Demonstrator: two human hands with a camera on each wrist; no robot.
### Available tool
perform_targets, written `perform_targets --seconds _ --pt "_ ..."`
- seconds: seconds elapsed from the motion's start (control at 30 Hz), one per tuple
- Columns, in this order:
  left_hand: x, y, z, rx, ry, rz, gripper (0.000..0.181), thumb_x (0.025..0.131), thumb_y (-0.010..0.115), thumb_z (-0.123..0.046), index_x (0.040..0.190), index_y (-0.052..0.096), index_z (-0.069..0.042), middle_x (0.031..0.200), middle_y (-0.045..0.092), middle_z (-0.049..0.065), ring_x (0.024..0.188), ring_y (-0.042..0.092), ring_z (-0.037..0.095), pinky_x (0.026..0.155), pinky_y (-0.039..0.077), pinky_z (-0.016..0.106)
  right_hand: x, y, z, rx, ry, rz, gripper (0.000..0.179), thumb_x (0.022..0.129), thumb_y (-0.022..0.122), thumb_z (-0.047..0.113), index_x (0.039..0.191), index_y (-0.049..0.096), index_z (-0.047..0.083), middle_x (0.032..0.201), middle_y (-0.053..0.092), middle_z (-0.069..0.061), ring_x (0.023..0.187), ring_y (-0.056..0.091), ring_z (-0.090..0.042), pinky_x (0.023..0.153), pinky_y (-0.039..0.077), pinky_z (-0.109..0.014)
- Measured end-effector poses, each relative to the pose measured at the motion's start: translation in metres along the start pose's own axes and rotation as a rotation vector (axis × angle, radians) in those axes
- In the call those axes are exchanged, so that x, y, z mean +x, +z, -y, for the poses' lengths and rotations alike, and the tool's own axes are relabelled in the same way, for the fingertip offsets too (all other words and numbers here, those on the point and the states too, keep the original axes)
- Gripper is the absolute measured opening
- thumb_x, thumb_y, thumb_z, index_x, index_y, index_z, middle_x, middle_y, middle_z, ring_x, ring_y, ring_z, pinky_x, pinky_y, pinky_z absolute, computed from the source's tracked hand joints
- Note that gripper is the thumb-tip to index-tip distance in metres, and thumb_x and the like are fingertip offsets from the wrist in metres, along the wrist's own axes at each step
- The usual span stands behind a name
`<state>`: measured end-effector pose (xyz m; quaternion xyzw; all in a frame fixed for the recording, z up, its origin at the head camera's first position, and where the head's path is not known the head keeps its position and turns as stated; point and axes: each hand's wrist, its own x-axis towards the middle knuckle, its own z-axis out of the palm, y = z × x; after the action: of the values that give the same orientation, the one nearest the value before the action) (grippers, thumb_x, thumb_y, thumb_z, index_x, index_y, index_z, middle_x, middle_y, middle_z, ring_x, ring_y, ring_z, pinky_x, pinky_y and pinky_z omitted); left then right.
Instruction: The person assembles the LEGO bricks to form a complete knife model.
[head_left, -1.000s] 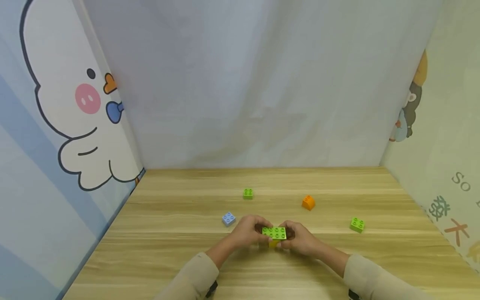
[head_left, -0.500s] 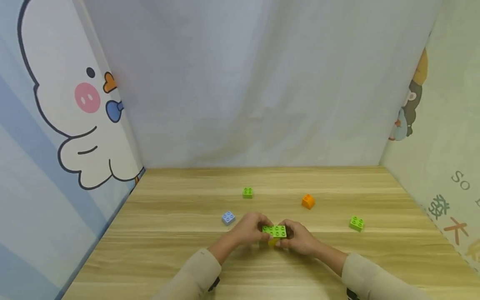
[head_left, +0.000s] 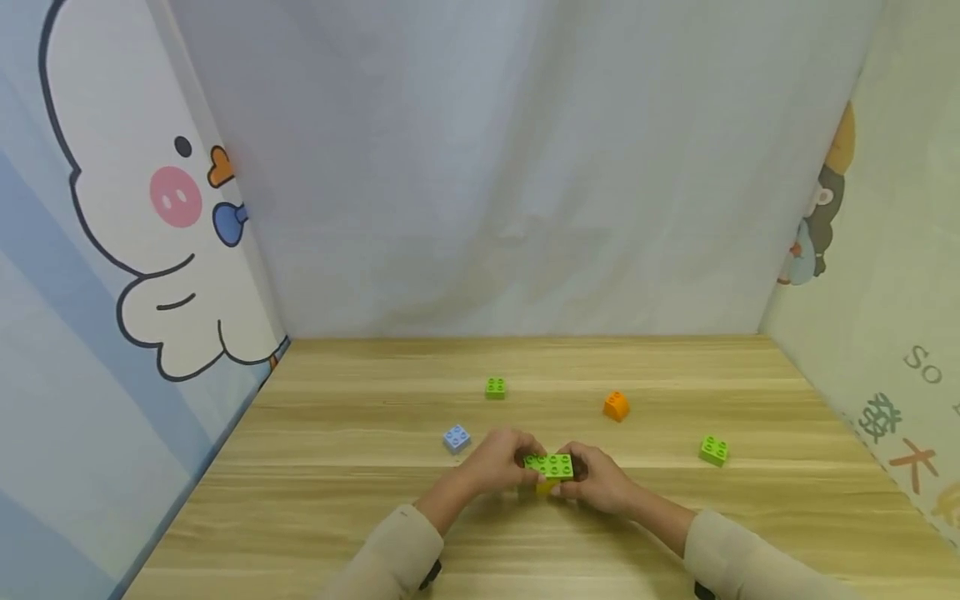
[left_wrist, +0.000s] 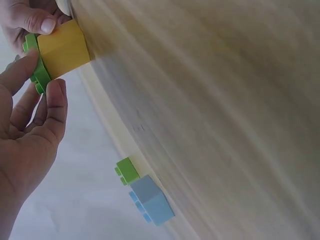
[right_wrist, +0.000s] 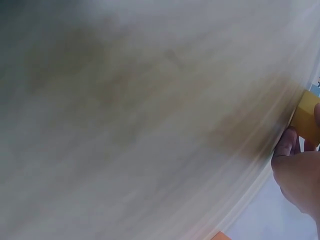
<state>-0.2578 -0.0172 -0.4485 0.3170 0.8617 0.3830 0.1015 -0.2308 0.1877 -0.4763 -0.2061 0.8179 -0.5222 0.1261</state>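
Note:
A long green building brick (head_left: 553, 467), studs up, sits on top of a yellow building brick (left_wrist: 62, 50). My left hand (head_left: 495, 460) pinches the green brick at its left end, thumb in front and fingers behind. From the right, my right hand (head_left: 602, 482) grips the yellow brick, its thumb low on the near side and its index finger up by the green brick's far corner. The right wrist view shows fingers of the right hand (right_wrist: 300, 172) against the yellow brick, close over the table.
Around the hands on the wooden table (head_left: 360, 492) lie a light blue brick (head_left: 457, 438), a small green brick (head_left: 495, 388), an orange curved brick (head_left: 616, 406) and another green brick (head_left: 714, 450) at the right. A grey curtain (head_left: 510, 167) hangs behind the table.

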Motion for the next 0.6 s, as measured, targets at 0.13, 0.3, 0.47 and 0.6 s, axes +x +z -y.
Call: perform_targets --seconds 0.13,0.3,0.47,0.6 --pt "0.0017 -0.0003 0.0025 -0.013 -0.011 0.000 0.025 0.072 0.080 -0.007 0.094 0.068 -0.005 0.079 0.063 -0.004 0.068 0.055 0.005 0.062 0.047 0.019 0.0013 0.0005 -0.0012 -0.010 0.003 -0.011 0.036 0.078 0.074 0.007 0.106 0.054 -0.004 0.092 0.058 -0.006 0.084 0.056 -0.020 0.071 0.047 -0.027" --pt "0.0022 0.0002 0.0034 -0.032 -0.029 0.024 0.027 0.073 0.079 -0.008 0.097 0.068 -0.006 0.080 0.064 -0.003 0.070 0.056 0.006 0.064 0.047 0.020 0.0012 0.0008 -0.0012 -0.043 0.003 -0.018 0.036 0.077 0.075 0.007 0.105 0.054 -0.004 0.092 0.059 -0.005 0.084 0.056 -0.020 0.071 0.047 -0.026" --pt "0.0051 -0.0037 -0.0009 0.023 -0.025 0.055 0.025 0.075 0.078 -0.009 0.097 0.068 -0.006 0.079 0.063 -0.003 0.069 0.054 0.006 0.062 0.046 0.020 0.0032 0.0004 -0.0009 -0.068 -0.005 -0.027 0.035 0.077 0.074 0.006 0.104 0.055 -0.004 0.092 0.059 -0.005 0.083 0.056 -0.019 0.070 0.047 -0.027" --pt "0.0077 -0.0054 -0.0035 0.067 -0.024 0.088 0.023 0.075 0.078 -0.009 0.095 0.067 -0.006 0.077 0.061 -0.002 0.068 0.053 0.006 0.061 0.045 0.020 0.0038 0.0011 -0.0035 -0.067 0.002 -0.030 0.035 0.077 0.075 0.006 0.103 0.055 -0.004 0.092 0.059 -0.005 0.083 0.056 -0.019 0.070 0.047 -0.026"
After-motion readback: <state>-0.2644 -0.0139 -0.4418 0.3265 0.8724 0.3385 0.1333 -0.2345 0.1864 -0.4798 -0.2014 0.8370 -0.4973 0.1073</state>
